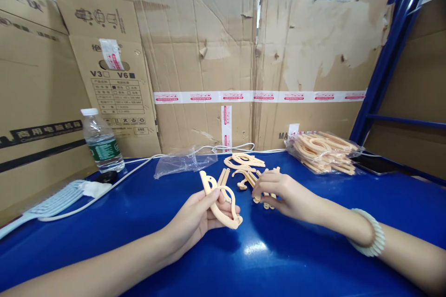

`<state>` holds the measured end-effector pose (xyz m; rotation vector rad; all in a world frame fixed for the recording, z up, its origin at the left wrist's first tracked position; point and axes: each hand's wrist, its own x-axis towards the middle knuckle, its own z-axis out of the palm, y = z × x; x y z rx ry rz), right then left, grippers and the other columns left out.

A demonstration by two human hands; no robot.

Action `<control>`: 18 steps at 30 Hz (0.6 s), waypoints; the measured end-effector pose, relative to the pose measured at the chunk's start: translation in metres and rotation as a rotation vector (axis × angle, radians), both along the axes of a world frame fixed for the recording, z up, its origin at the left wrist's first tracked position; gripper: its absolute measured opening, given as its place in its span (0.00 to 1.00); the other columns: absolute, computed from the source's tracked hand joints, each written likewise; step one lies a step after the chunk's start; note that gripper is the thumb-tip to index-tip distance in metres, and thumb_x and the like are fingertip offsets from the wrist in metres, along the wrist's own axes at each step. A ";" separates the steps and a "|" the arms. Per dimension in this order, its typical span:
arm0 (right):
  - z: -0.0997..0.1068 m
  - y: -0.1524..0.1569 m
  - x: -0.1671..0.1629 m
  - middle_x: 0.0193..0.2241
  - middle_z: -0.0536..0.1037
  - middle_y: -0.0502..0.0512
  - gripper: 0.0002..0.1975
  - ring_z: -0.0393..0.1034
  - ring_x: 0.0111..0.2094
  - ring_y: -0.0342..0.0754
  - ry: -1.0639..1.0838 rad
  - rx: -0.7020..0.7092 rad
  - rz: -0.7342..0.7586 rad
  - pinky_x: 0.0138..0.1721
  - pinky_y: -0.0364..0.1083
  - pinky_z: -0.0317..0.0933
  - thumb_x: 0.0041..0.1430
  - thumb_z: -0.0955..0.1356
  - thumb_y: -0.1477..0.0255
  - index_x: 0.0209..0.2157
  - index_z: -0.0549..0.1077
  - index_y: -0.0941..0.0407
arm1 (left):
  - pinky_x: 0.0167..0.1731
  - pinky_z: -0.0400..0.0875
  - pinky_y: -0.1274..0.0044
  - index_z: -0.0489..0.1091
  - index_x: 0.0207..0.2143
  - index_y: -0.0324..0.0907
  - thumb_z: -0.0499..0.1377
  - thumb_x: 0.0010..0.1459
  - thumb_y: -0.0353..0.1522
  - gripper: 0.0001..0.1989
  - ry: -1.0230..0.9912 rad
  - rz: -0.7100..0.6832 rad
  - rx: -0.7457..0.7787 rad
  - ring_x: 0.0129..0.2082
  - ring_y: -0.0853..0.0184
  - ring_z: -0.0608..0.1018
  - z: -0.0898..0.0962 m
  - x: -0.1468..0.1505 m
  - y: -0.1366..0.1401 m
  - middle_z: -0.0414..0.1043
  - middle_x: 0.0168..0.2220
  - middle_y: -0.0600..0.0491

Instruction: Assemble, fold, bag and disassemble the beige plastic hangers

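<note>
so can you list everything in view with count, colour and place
curved plastic piece: one, cream, left hand
loose plastic pieces: several, cream, table centre
bagged pieces: one bundle, cream in clear plastic, back right
clear plastic: one, transparent, back centre
bottle: one, clear, green label, white cap, left
hairbrush: one, pale blue, far left
round object: one, black, by bottle
white object: one, unclear, by hairbrush
cable: at least one, white, left and back
flat object: one, dark, right of bundle
cardboard: several, brown, back and sides
tape: several strips, white and red, on cardboard
frame: several bars, blue, back and right
table: one, blue, below
bracelet: one, pale green, right wrist
hands: two, left and right, above table
</note>
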<state>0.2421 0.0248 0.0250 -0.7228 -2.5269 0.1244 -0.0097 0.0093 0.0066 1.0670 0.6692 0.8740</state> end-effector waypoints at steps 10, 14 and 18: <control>0.005 -0.008 -0.007 0.33 0.76 0.55 0.11 0.69 0.37 0.50 -0.145 -0.094 -0.071 0.41 0.48 0.60 0.56 0.66 0.87 0.36 0.76 0.59 | 0.42 0.74 0.69 0.67 0.27 0.37 0.63 0.56 0.43 0.18 -0.002 0.000 -0.012 0.38 0.57 0.81 0.002 0.000 0.001 0.78 0.32 0.43; 0.010 -0.013 -0.009 0.32 0.76 0.54 0.10 0.68 0.37 0.50 -0.197 -0.083 -0.041 0.41 0.49 0.59 0.55 0.68 0.86 0.36 0.76 0.58 | 0.41 0.74 0.69 0.66 0.27 0.37 0.64 0.55 0.43 0.18 -0.008 -0.002 -0.012 0.36 0.57 0.81 0.002 -0.001 0.000 0.78 0.31 0.44; 0.013 -0.013 -0.008 0.32 0.76 0.54 0.06 0.68 0.37 0.49 -0.232 -0.121 0.035 0.41 0.47 0.60 0.59 0.69 0.81 0.36 0.75 0.58 | 0.41 0.73 0.68 0.66 0.28 0.37 0.62 0.57 0.42 0.17 -0.014 -0.017 0.001 0.37 0.57 0.82 0.001 -0.002 0.001 0.78 0.32 0.44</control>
